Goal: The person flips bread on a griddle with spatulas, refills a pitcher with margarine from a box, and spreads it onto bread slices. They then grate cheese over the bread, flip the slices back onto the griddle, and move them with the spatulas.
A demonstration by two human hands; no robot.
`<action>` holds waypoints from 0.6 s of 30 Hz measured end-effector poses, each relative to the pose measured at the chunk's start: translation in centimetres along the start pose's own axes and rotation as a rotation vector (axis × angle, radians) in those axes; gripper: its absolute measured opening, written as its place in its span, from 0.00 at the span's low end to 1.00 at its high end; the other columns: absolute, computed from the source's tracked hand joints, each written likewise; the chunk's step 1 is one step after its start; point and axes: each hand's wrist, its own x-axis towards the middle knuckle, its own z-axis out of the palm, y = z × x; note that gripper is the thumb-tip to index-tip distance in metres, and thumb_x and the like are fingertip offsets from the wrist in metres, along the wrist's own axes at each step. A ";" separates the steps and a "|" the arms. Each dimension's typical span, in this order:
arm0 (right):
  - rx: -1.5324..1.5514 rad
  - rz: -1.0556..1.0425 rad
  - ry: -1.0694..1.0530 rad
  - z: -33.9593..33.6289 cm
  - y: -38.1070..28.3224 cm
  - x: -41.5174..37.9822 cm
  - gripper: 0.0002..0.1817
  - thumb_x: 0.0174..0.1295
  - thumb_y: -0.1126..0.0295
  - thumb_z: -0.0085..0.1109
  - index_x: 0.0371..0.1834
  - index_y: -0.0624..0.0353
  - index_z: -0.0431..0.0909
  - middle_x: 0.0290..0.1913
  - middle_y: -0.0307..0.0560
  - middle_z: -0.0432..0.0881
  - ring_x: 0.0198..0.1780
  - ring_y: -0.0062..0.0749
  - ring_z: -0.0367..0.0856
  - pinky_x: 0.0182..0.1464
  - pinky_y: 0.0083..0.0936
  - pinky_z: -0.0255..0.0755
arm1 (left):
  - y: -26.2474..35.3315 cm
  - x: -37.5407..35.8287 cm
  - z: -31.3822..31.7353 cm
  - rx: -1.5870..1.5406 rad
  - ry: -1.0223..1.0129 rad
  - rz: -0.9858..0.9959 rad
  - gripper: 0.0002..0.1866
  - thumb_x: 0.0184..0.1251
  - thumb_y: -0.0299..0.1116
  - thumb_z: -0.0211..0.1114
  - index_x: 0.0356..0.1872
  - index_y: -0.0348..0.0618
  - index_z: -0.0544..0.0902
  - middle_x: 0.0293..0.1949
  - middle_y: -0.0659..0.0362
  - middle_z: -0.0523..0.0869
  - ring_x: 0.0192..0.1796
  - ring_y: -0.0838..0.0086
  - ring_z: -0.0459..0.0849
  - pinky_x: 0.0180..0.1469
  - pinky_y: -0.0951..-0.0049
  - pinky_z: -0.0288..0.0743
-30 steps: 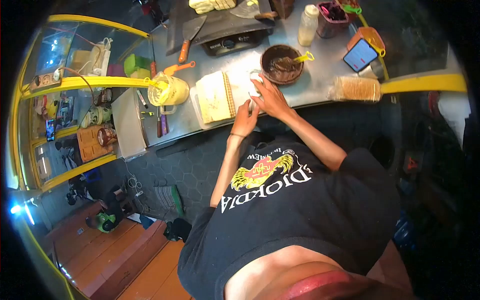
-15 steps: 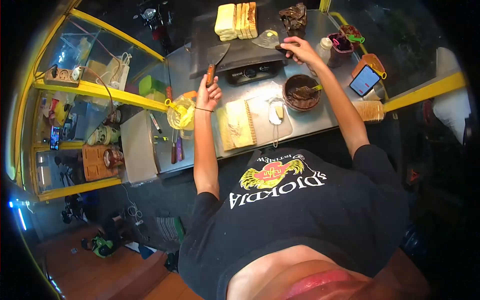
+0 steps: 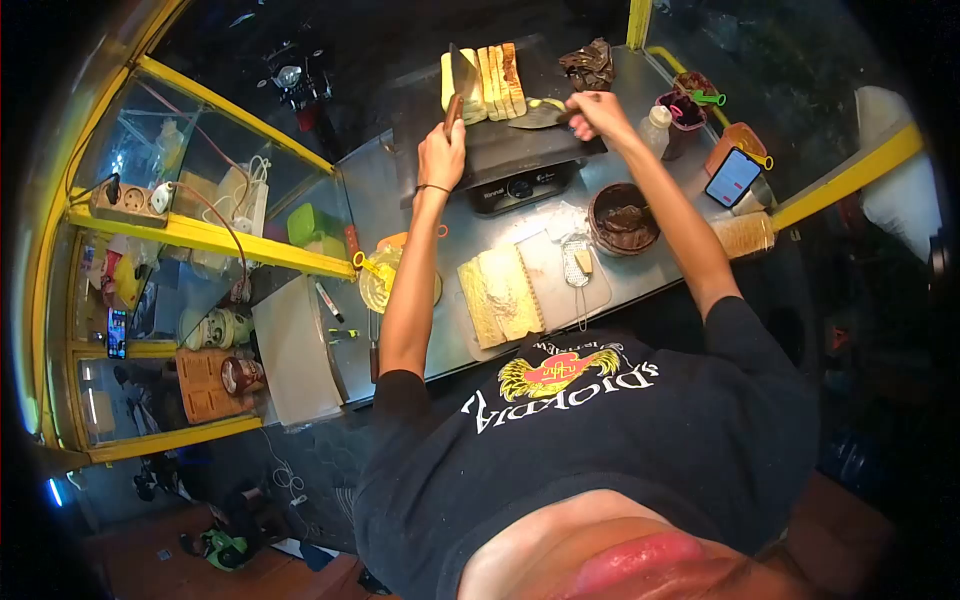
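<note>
My left hand (image 3: 442, 155) is closed round the wooden handle of a spatula (image 3: 463, 72). Its blade stands against the sliced bread (image 3: 508, 80) on the black griddle (image 3: 470, 150), towards the left side of the slices. My right hand (image 3: 600, 115) grips a second spatula (image 3: 538, 120), whose wide blade lies low by the near right corner of the bread. A pale yellow smear shows by that blade. Part of the right handle is hidden by my fingers. The bread is cut into upright slices, the rightmost ones browner.
Before the griddle are bread slices (image 3: 500, 295), a grater (image 3: 577, 268) and a dark brown spread tub (image 3: 622, 220). A yellow spread tub (image 3: 375, 290) sits beside my left forearm. Rightward are a bottle (image 3: 654, 130), a phone (image 3: 738, 177) and a yellow frame post (image 3: 850, 175).
My left hand has moved forward, bringing its spatula from the griddle's near left side up to the bread. My right spatula stays near the bread's right corner. The camera view has shifted.
</note>
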 end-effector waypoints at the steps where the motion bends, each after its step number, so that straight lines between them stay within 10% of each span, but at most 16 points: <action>1: 0.031 -0.003 0.019 1.2 -0.2 1.0 0.16 0.65 0.60 0.54 0.42 0.63 0.78 0.26 0.48 0.81 0.19 0.25 0.79 0.20 0.19 0.74 | 0.2 0.6 0.6 0.015 -0.075 -0.047 0.24 0.71 0.49 0.53 0.40 0.34 0.82 0.33 0.36 0.83 0.43 0.39 0.82 0.44 0.51 0.74; 9: -0.061 -0.117 0.072 4.1 -3.4 2.9 0.14 0.60 0.62 0.55 0.35 0.64 0.79 0.24 0.47 0.82 0.19 0.29 0.81 0.22 0.23 0.77 | 2.4 1.5 1.9 0.122 -0.136 -0.026 0.22 0.70 0.46 0.54 0.42 0.34 0.84 0.34 0.34 0.83 0.41 0.40 0.83 0.46 0.47 0.77; 15: -0.635 -0.740 0.132 1.9 -3.2 -1.6 0.17 0.56 0.60 0.57 0.38 0.65 0.81 0.26 0.55 0.84 0.18 0.40 0.81 0.30 0.33 0.76 | 3.5 0.5 -1.2 0.136 -0.127 -0.017 0.24 0.69 0.47 0.54 0.42 0.33 0.84 0.34 0.34 0.84 0.41 0.41 0.84 0.46 0.48 0.77; 18: -0.311 -0.390 0.060 0.3 -3.2 -3.5 0.14 0.59 0.63 0.57 0.39 0.62 0.83 0.22 0.44 0.82 0.17 0.27 0.81 0.22 0.23 0.75 | 3.1 0.9 -1.9 0.194 -0.158 -0.018 0.24 0.69 0.48 0.54 0.39 0.32 0.84 0.35 0.35 0.84 0.41 0.41 0.84 0.46 0.48 0.77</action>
